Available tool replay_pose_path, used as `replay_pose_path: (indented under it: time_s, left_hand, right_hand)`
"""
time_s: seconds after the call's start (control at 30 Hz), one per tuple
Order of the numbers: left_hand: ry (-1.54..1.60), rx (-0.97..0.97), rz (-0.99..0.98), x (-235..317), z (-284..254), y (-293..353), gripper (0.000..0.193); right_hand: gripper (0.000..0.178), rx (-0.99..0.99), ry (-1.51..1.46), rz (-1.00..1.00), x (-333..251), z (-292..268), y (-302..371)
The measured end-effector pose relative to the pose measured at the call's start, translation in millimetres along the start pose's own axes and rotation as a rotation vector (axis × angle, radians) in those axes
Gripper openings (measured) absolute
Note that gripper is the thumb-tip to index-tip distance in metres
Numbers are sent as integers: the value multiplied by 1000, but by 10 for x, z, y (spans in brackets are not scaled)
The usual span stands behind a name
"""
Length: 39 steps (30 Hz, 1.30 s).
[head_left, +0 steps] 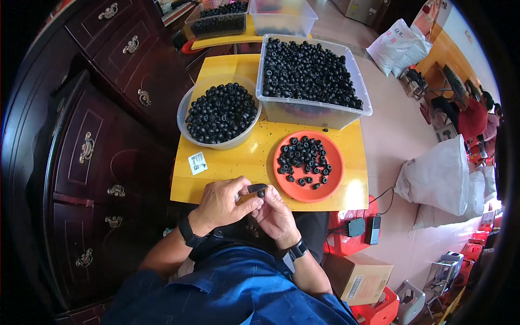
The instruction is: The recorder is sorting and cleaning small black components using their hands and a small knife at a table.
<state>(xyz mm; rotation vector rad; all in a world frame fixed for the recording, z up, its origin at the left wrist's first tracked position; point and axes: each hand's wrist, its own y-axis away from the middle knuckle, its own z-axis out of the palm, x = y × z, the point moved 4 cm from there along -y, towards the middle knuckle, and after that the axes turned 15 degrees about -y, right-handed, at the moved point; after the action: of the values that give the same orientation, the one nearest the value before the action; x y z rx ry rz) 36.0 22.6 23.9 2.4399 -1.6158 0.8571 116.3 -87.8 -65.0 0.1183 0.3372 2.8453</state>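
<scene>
My two hands meet just in front of the yellow table's near edge. My left hand (223, 201) is closed round a dark, smooth object (257, 187) whose kind I cannot make out. Thumb and fingers of my right hand (277, 218) pinch a small black ring-like part (261, 193) against its end. Beyond my right hand, an orange-red plate (335, 179) carries many loose black parts (306, 157) of the same sort. A round translucent tub (186, 128), heaped with them, stands at the left of the table.
A large clear bin (303, 112) full of black parts stands at the table's (238, 162) far right. A white label (197, 163) lies near the tub. Dark drawers (124, 157) line the left. Right are a red stool (352, 246), a cardboard box (360, 279) and white sacks (436, 173).
</scene>
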Motion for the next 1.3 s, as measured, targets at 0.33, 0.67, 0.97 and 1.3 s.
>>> replay_pose_path:
  time_s: [0.33,0.67,0.97,1.3]
  left_hand:
    - [-27,-50,46,3,18,13,38]
    - [-104,-81,87,27,33,31,36]
    - [111,22,5,-5,-53,58,20]
    - [68,-155,10,-3,-57,8,23]
  right_hand:
    - [12,-36,46,35,33,-23,-7]
    - [12,-84,33,-10,35,-66,-3]
    - [13,-45,-12,39,58,-74,-14]
    - [25,-84,185,71,6,-113,20]
